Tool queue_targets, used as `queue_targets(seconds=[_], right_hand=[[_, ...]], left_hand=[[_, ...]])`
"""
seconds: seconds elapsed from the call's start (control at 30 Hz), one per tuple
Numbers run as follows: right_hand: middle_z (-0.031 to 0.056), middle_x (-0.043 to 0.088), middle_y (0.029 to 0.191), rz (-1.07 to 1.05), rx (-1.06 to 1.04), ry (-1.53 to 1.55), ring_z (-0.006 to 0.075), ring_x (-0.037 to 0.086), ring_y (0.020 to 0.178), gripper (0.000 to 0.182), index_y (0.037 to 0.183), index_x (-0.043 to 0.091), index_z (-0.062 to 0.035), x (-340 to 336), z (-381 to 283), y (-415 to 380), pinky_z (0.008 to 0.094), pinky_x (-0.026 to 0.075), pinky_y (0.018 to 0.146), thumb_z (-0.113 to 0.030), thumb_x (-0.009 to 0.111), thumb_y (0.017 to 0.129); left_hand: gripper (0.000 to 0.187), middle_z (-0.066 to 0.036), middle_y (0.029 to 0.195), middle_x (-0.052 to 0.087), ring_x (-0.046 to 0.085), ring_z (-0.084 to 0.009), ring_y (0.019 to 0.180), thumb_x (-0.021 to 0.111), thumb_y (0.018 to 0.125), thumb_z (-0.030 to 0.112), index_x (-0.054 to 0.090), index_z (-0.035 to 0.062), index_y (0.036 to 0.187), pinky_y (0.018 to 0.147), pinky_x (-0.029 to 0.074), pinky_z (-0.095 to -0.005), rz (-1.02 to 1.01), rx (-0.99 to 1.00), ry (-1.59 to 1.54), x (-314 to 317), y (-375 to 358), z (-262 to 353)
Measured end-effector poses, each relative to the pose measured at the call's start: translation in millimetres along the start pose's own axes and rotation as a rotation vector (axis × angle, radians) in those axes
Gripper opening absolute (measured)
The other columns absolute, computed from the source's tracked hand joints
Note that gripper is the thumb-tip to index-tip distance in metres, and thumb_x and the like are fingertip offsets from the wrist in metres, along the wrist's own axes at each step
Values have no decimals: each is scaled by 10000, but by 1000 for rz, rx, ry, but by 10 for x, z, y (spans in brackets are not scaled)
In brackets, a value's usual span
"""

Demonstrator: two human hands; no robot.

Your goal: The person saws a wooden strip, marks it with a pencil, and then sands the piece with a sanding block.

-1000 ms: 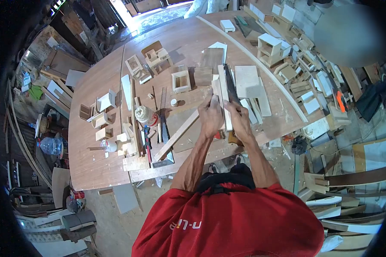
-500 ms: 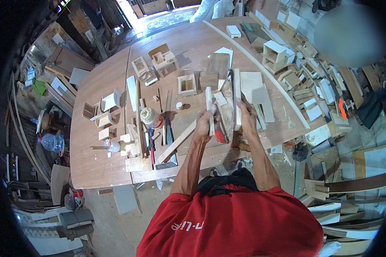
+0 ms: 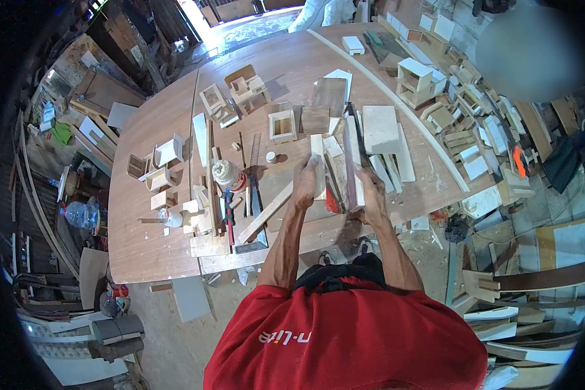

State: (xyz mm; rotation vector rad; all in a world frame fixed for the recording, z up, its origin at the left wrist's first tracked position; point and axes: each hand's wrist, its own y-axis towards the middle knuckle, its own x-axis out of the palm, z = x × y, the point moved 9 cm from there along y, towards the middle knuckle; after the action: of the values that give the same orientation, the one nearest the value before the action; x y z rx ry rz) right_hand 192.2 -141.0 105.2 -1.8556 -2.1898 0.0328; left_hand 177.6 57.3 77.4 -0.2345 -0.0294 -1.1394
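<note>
Near the table's front edge, my left hand (image 3: 305, 182) is closed around a short pale wooden strip (image 3: 318, 159). My right hand (image 3: 370, 193) grips a longer wooden board (image 3: 353, 156) with a pale edge and a darker side, tilted on its narrow edge. The two pieces are apart, roughly side by side. Between them on the table lies a red object (image 3: 331, 200), partly hidden, whose kind I cannot make out. To the right of the board are flat pale panels (image 3: 381, 130). A small open wooden box (image 3: 282, 127) stands beyond my left hand.
Left of my hands are a jar with a red label (image 3: 229, 177), a diagonal wooden bar (image 3: 266, 218) and hand tools. Small wooden furniture models (image 3: 246, 88) stand farther back. A long thin strip (image 3: 390, 107) crosses the right side, near piled wooden boxes (image 3: 415, 83).
The board in my right hand has tilted, so its darker side now shows, and has shifted slightly left. The strip in my left hand has turned its broader face up.
</note>
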Motion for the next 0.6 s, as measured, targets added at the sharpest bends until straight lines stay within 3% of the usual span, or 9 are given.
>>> queue_targets(seconds=[0.1, 0.17, 0.27, 0.3, 0.37, 0.4, 0.47, 0.53, 0.6], right_hand=[[109, 645, 1086, -12, -73, 2, 166, 546, 1008, 487, 1269, 569, -13, 151, -250, -124, 310, 399, 921, -310, 621, 886], [115, 649, 1065, -18, -46, -4, 173, 559, 970, 491, 1262, 573, -7, 223, -305, -169, 312, 415, 897, -319, 622, 886], [163, 658, 1054, -52, -17, -29, 213, 598, 931, 505, 1255, 574, 5, 245, -182, -107, 326, 457, 861, -328, 632, 880], [187, 638, 1113, -95, -81, -168, 235, 595, 997, 524, 1267, 559, 11, 320, -269, -179, 339, 451, 892, -342, 617, 884], [252, 554, 1266, -185, -338, -304, 298, 553, 1166, 580, 1297, 518, 22, 434, -327, -400, 396, 414, 980, -394, 556, 895], [149, 648, 1115, -99, -456, -457, 168, 572, 953, 460, 1279, 540, 12, 403, -438, -607, 310, 457, 826, -236, 578, 894], [167, 648, 1114, -99, -641, -514, 172, 581, 976, 466, 1275, 536, 28, 370, -541, -527, 296, 467, 814, -231, 569, 889], [176, 650, 1114, -176, -142, -439, 202, 594, 971, 462, 1265, 542, 34, 359, -572, -188, 321, 464, 831, -221, 570, 881], [203, 650, 1097, -169, -163, -312, 244, 604, 936, 487, 1257, 549, 31, 434, -745, -380, 335, 460, 813, -253, 595, 864]], left_hand=[[357, -75, 899, 649, 604, -147, 763, 482, 947, 259, 580, -23, 1143, 661, 503, -299, -24, 16, 22, 139, -59, 69], [398, -116, 996, 659, 615, -186, 852, 485, 948, 234, 546, -50, 1220, 762, 497, -307, 107, 354, 248, 115, -77, 282], [406, -127, 1033, 654, 606, -211, 907, 484, 943, 182, 522, -57, 1269, 821, 479, -306, -24, 314, 92, 334, -195, 437], [369, -108, 1015, 653, 600, -185, 896, 484, 945, 143, 546, -59, 1248, 807, 481, -291, -65, 416, 414, 432, -302, 710], [352, -106, 1014, 653, 599, -176, 897, 476, 948, 129, 559, -60, 1233, 803, 482, -287, -12, 225, 248, 338, -106, 609], [336, -103, 1013, 652, 598, -166, 898, 467, 950, 115, 571, -61, 1218, 798, 483, -283, 37, 30, 77, 287, -41, 447], [325, -107, 1022, 646, 596, -149, 895, 460, 954, 106, 580, -57, 1209, 784, 488, -281, 12, 143, 208, 384, -95, 479], [323, -95, 1049, 639, 595, -142, 888, 472, 952, 106, 581, -55, 1210, 777, 493, -284, -39, 279, -117, 556, -289, 702], [331, -84, 1076, 634, 593, -141, 905, 480, 947, 99, 571, -59, 1222, 794, 488, -280, -2, 249, -120, 485, -235, 763]])
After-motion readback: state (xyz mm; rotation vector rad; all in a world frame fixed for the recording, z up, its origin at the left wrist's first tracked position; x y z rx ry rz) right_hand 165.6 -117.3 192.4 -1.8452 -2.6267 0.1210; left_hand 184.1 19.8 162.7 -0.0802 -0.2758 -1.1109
